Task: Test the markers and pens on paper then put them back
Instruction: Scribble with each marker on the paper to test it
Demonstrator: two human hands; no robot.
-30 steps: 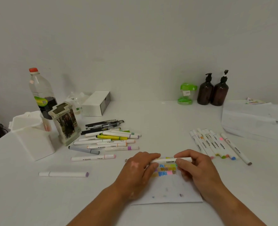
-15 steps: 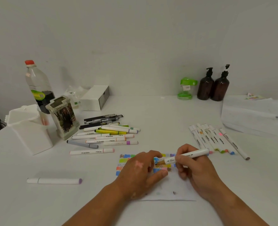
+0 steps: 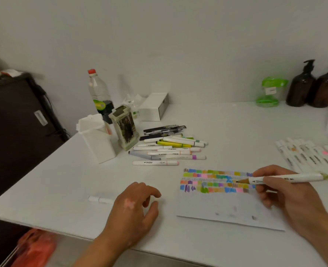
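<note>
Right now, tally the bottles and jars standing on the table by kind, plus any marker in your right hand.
Brown pump bottles: 2
Clear bottle with red cap: 1
Green-lidded jar: 1
Marker in the right hand grip: 1
Total: 5

White flat-topped counter (image 3: pixel 226 120), against a pale wall; bears: white paper sheet with rows of colour swatches (image 3: pixel 230 207), near front edge; loose heap of white-barrelled markers and black pens (image 3: pixel 169 149), centre; row of white markers (image 3: pixel 309 155), right; single white marker (image 3: pixel 99 199), front left; white rectangular plastic tub (image 3: pixel 96 139), left; clear plastic bottle with red cap (image 3: pixel 98 93), behind it; two brown pump bottles (image 3: pixel 299 89), rear right.
</note>
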